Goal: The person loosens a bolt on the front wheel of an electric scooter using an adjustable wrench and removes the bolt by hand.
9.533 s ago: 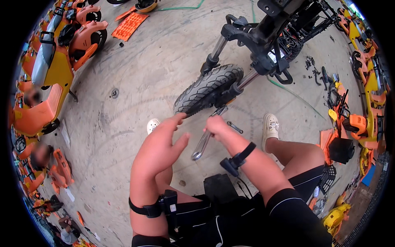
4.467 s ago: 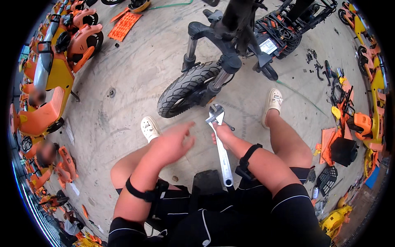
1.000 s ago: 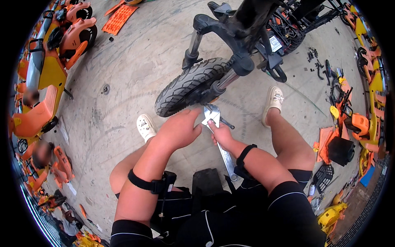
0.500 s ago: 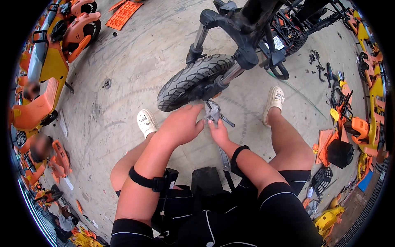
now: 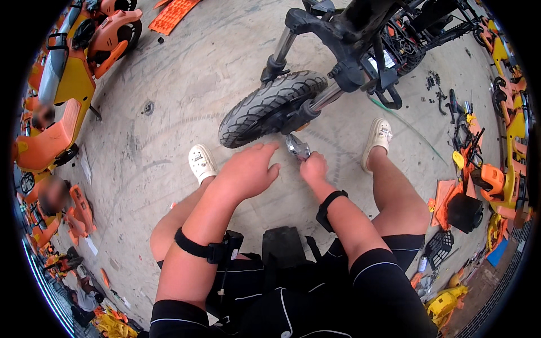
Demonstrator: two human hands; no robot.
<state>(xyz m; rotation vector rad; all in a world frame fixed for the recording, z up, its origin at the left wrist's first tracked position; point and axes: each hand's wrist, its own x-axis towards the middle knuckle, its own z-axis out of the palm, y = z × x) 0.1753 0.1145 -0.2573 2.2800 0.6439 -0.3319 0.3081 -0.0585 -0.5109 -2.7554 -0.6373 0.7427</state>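
My right hand [image 5: 314, 169] is closed around the handle of a silver wrench [image 5: 297, 147], which looks like an adjustable one. Its head points up and left, close to the lower fork end and the wheel hub; I cannot tell whether it touches them. Next to it, my left hand [image 5: 248, 169] holds nothing, palm down, with its thumb apart and its fingers stretched toward the tyre's lower edge. A black treaded front tyre [image 5: 267, 107] stands just beyond both hands, turned at an angle between the legs of a front fork [image 5: 327, 98].
The stripped black motorbike frame [image 5: 434, 28] stretches to the far right. Orange and yellow scooters [image 5: 73, 96] line the left side. Loose panels and a black box [image 5: 465, 212] lie at right, near a green hose [image 5: 408, 124]. A small round metal part [image 5: 147, 107] rests on the concrete.
My right hand has turned and closed around the wrench's handle, shifting slightly right. My left hand has come away from the wrench. The long metal handle that hung below is no longer seen there.
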